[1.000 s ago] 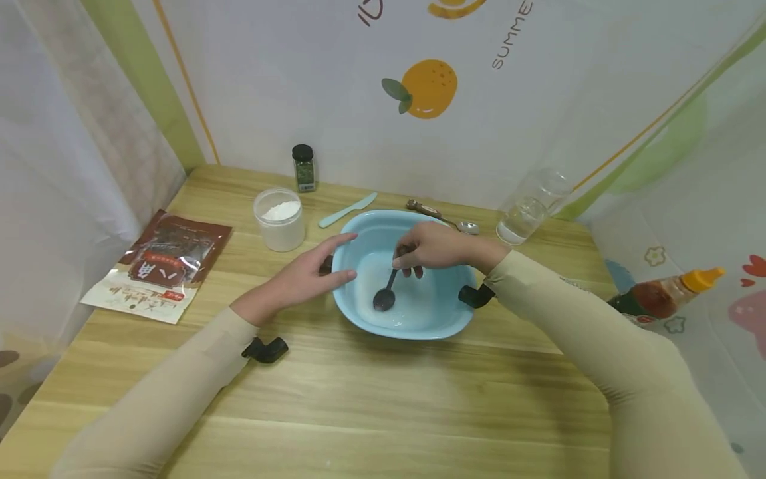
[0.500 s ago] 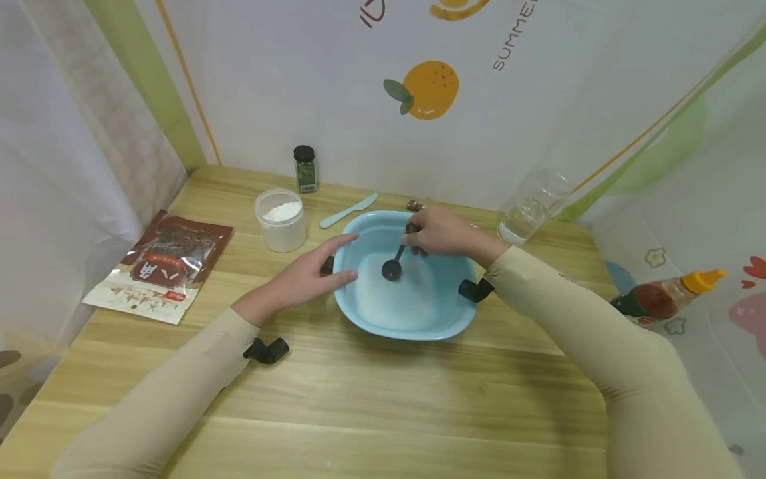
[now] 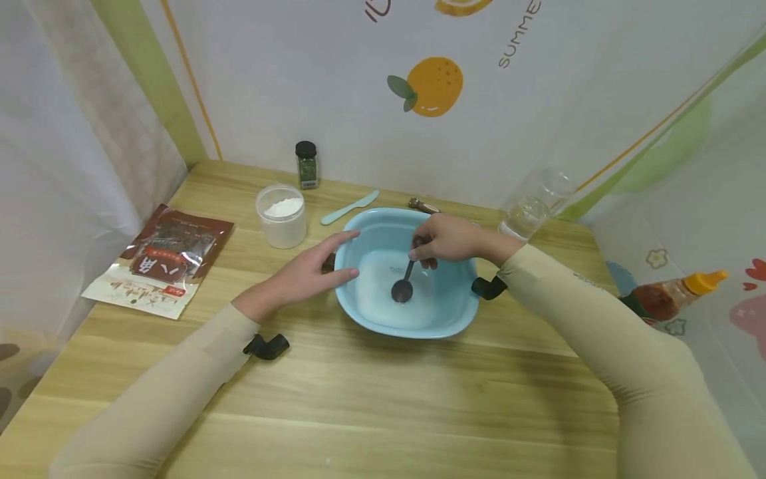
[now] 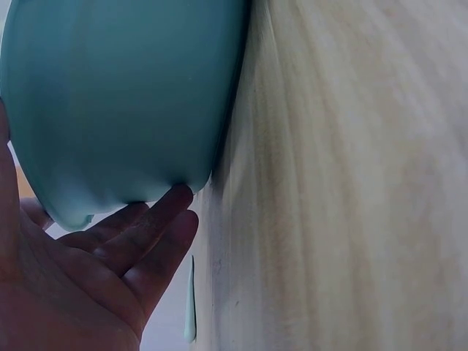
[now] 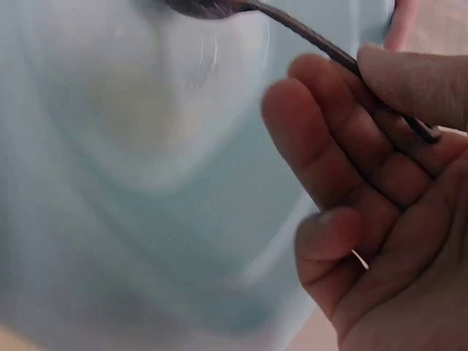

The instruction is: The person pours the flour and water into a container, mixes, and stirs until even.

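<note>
A light blue basin (image 3: 413,331) holds a pale, whitish liquid. At its left side my left hand (image 3: 302,274) grips the rim, thumb and index finger lying over the edge. In the left wrist view the other fingers (image 4: 150,230) rest against the basin's outer wall. My right hand (image 3: 445,238) is above the basin and pinches a dark spoon (image 3: 403,290) by its handle, bowl down in the liquid. The right wrist view shows the thumb (image 5: 409,84) pressing the spoon handle (image 5: 311,36) against the fingers.
Behind the basin lie a pale green spreader knife (image 3: 350,207) and a second spoon (image 3: 423,205), partly hidden. A tub of white powder (image 3: 281,223), a green spice jar (image 3: 307,166) and a brown bag (image 3: 164,259) stand left; a glass of water (image 3: 526,214) and a sauce bottle (image 3: 664,296), right.
The right hand has moved the spoon about in the basin, first away towards the back, then forward and to the right. The left hand stays on the rim.
</note>
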A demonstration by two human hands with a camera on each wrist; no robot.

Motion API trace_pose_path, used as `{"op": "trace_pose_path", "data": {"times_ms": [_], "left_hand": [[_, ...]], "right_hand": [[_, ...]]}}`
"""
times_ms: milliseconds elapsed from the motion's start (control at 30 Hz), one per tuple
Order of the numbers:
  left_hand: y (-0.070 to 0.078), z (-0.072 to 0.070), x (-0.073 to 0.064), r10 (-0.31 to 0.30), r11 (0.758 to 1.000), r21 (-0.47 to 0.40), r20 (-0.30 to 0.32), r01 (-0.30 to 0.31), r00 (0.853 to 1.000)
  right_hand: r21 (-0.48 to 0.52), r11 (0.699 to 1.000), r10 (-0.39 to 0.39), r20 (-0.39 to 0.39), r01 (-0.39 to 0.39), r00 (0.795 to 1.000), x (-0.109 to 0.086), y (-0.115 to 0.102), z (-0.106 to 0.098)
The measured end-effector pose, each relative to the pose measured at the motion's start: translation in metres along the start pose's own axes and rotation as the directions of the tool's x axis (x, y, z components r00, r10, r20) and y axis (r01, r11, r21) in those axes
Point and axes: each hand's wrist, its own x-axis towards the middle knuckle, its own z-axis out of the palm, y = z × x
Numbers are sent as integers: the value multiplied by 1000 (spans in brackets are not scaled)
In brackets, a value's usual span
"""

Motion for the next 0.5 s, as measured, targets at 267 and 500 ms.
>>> {"op": "trace_pose_path", "data": {"times_ms": [267, 500], "left_hand": [[-2, 1, -1, -12, 1000, 2, 1, 12, 1000], [-1, 0, 0, -15, 1000, 24, 0, 15, 1000]], "right_hand": [[25, 1000, -15, -90, 17, 996, 14, 0, 3], [3, 997, -76, 44, 76, 996, 11, -4, 7]]}}
